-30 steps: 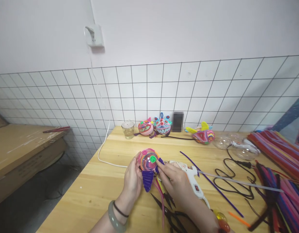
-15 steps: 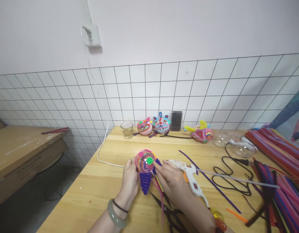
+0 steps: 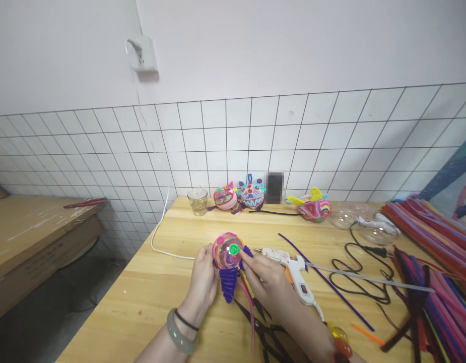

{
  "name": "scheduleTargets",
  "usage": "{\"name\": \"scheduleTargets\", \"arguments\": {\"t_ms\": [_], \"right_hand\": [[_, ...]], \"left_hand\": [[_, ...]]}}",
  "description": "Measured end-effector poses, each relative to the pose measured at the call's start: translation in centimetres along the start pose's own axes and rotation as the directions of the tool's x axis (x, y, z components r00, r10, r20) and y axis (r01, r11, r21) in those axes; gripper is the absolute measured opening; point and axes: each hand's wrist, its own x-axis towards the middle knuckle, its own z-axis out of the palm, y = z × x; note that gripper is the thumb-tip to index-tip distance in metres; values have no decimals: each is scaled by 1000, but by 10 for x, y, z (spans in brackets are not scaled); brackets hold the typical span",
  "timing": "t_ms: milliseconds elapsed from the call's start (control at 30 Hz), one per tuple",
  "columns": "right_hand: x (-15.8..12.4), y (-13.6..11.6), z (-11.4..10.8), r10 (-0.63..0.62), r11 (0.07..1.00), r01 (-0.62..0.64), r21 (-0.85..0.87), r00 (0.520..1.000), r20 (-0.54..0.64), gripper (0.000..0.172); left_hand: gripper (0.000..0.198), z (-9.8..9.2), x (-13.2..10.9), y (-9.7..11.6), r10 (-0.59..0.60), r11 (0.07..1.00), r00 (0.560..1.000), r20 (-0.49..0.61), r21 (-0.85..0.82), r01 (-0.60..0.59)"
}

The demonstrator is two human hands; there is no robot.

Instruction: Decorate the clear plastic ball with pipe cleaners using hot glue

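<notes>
My left hand [image 3: 203, 277] is wrapped round the left side of a clear plastic ball [image 3: 227, 254] lined with coloured pipe cleaners. Purple coiled fins [image 3: 228, 285] stick out from its lower side and its right. A green pipe-cleaner coil [image 3: 235, 250] sits on the front of the ball. The fingertips of my right hand [image 3: 266, 277] press at that coil, the thumb side hidden underneath. Below the right hand lie black scissors [image 3: 265, 333] and loose pink and yellow pipe cleaners [image 3: 251, 315]. Just beyond it rests a white hot glue gun [image 3: 293, 267].
At the back stand a glass cup [image 3: 197, 202] and several finished pipe-cleaner fish [image 3: 251, 195]. Clear plastic balls [image 3: 378, 232], a black cord [image 3: 363, 282] and bundles of pipe cleaners [image 3: 437, 242] lie to the right. A purple pipe cleaner [image 3: 327, 282] crosses the wooden table [image 3: 142, 312].
The ball and both hands have shifted very slightly to the right. My right fingertips stay against the green coil.
</notes>
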Motion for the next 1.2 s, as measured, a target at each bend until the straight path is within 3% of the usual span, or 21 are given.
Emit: {"name": "scheduleTargets", "arguments": {"t_ms": [167, 833, 1200], "right_hand": [[0, -1, -1, -6, 1000, 6, -4, 1000, -11, 30], [-1, 0, -2, 7, 1000, -7, 14, 1000, 6, 30], [0, -1, -1, 4, 1000, -4, 2, 1000, 3, 29]], "left_hand": [[22, 1, 0, 1, 26, 1000, 1000, 13, -13, -26], [12, 7, -6, 12, -128, 992, 986, 107, 0, 128], [11, 4, -2, 5, -146, 989, 988, 41, -15, 146]]}}
